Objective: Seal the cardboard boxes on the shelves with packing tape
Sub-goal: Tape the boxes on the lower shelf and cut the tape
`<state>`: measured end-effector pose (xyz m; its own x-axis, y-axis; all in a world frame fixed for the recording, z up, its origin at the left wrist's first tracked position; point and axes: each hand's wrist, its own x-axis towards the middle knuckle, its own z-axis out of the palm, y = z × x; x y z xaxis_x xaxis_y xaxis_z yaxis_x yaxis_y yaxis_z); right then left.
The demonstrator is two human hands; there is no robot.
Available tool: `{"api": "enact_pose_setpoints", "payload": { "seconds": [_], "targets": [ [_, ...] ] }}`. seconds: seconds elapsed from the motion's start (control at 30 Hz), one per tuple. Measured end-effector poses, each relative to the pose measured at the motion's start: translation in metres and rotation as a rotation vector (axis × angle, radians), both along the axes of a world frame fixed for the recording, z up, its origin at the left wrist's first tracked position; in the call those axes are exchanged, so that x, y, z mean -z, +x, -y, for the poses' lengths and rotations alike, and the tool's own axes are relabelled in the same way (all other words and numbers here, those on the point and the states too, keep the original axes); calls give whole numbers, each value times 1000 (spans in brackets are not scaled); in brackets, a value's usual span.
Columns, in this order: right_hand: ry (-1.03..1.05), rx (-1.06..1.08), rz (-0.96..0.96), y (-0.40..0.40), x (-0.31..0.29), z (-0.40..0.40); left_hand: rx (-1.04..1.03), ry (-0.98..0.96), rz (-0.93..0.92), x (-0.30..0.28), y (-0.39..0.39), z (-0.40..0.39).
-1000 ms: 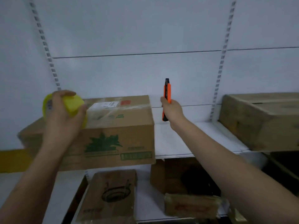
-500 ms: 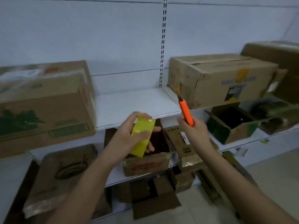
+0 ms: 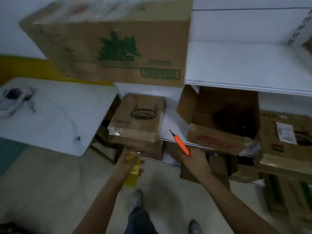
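My left hand (image 3: 127, 163) grips a yellow roll of packing tape (image 3: 133, 169) low in front of the lower shelf. My right hand (image 3: 194, 162) holds an orange utility knife (image 3: 181, 144), its blade pointing up and left. A large taped box with a green plant print (image 3: 118, 41) sits on the upper shelf. Just above my left hand a flat box with a ring drawing (image 3: 140, 117) lies on other cardboard. To the right of the knife stands an open box (image 3: 222, 119) with its flaps apart.
A white upper shelf board (image 3: 244, 65) runs to the right. More boxes (image 3: 287, 137) crowd the lower shelf at right. A white table (image 3: 55, 115) with a small device stands at left. My shoes (image 3: 135, 200) are on the pale floor below.
The view has dropped and swung left, from the right-hand shelf boxes to the lower shelf. Both hands came down, still holding tape and knife.
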<state>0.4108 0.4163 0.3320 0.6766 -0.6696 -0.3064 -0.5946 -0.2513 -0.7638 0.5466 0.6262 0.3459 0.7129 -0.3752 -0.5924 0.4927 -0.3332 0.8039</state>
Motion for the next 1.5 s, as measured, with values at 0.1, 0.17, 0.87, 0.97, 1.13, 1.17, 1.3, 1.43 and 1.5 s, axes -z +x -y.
{"api": "enact_pose_setpoints", "payload": {
  "seconds": [0.1, 0.17, 0.87, 0.97, 1.13, 1.17, 1.3, 1.43, 1.5],
  "targets": [
    [216, 98, -108, 61, 37, -36, -104, 68, -46, 33, 60, -33],
    [418, 230, -103, 105, 62, -62, -125, 91, -76, 54, 103, -47],
    [514, 1033, 307, 282, 86, -95, 217, 426, 681, 45, 272, -90],
    [359, 936, 411, 277, 15, -76, 177, 357, 787, 11, 268, -96],
    [271, 660, 294, 288, -43, -64, 208, 190, 706, -14, 278, -84],
    [249, 605, 232, 290, -44, -64, 230, 184, 691, -16, 277, -79],
    [187, 432, 42, 298, -33, -69, 492, 330, 805, -17, 262, -55],
    [199, 341, 12, 308, -16, -76, 748, 424, 826, -6, 243, -24],
    [187, 312, 13, 313, -13, -75, 790, 441, 783, 1, 237, -12]
  ]
}}
